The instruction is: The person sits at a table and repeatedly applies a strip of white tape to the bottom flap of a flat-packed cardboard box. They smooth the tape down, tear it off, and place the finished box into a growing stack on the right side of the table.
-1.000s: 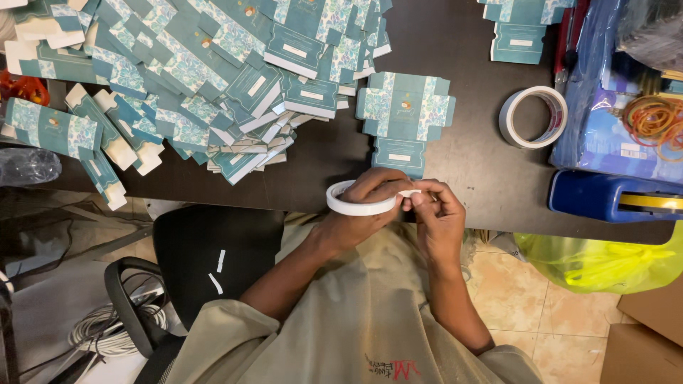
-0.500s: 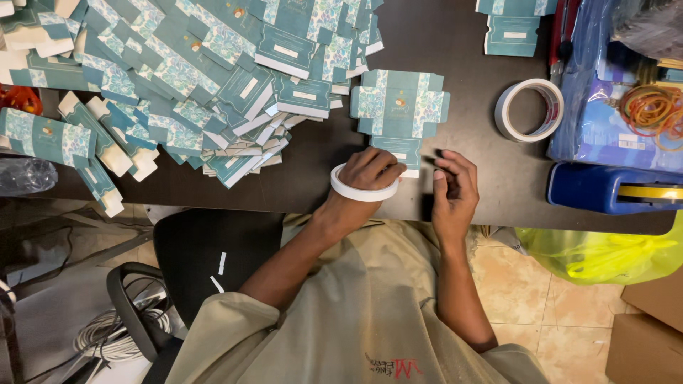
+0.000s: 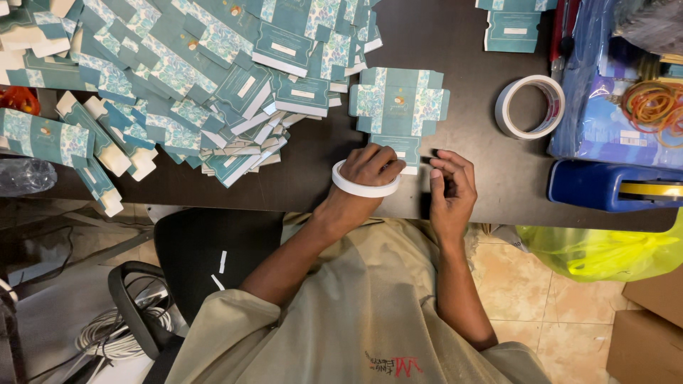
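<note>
My left hand point(image 3: 371, 169) rests its fingertips on the lower flap of a flat teal patterned carton blank point(image 3: 398, 103) lying on the dark table point(image 3: 455, 43). A white tape roll point(image 3: 363, 188) is looped around that hand near the wrist. My right hand point(image 3: 451, 190) sits just right of it at the table's front edge. Its fingers are curled, thumb close to forefinger, and I see nothing between them. The two hands are a short gap apart.
A big heap of the same teal carton blanks point(image 3: 178, 78) covers the table's left half. A second white tape roll point(image 3: 530, 107) lies at right, beside a blue tray point(image 3: 612, 186), rubber bands point(image 3: 651, 103) and more cartons point(image 3: 512, 25). A yellow bag point(image 3: 605, 252) hangs below.
The hands have come apart: my left hand slid forward onto the carton's flap with the roll around it, and my right hand moved right and up to the table edge.
</note>
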